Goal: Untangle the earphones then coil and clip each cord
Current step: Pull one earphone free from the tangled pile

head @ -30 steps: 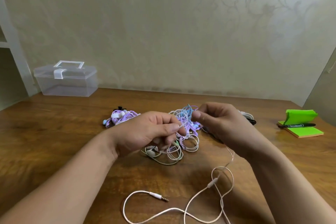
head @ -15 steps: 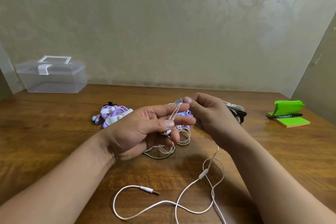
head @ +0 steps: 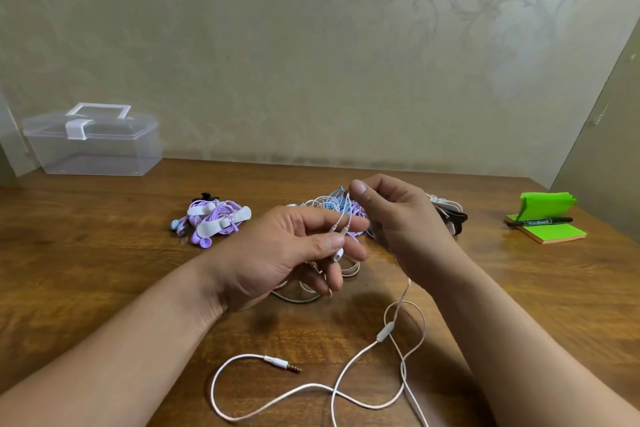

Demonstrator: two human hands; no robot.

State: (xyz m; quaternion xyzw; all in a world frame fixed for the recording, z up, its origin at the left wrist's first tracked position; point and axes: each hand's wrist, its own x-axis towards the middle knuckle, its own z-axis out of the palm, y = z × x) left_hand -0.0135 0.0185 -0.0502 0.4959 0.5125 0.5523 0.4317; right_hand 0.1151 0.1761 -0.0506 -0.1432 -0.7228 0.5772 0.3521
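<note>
White cord [head: 346, 388] from one earphone set lies freed on the desk [head: 104, 270] near its front edge, jack [head: 282, 364] loose; my left hand [head: 277, 253] fingers [head: 329, 243] clamp its earbuds [head: 337, 255], my right hand [head: 405, 218] fingers pinch the two thin leads above. I judge coiling and clipping not begun. A purple bundle [head: 213, 222] toward the back looks clipped. The tangle [head: 332, 203] mid-desk remains, partly hidden behind my hands; the cord runs off the bottom of view.

A white earphone cord [head: 346, 388] loops loosely across the wooden tabletop [head: 104, 270], its plug [head: 282, 364] lying free. Beyond it sits a tangled heap of white, blue and purple earphones [head: 329, 204]. Left of that heap lies a coiled, clipped purple set [head: 213, 220].
</note>
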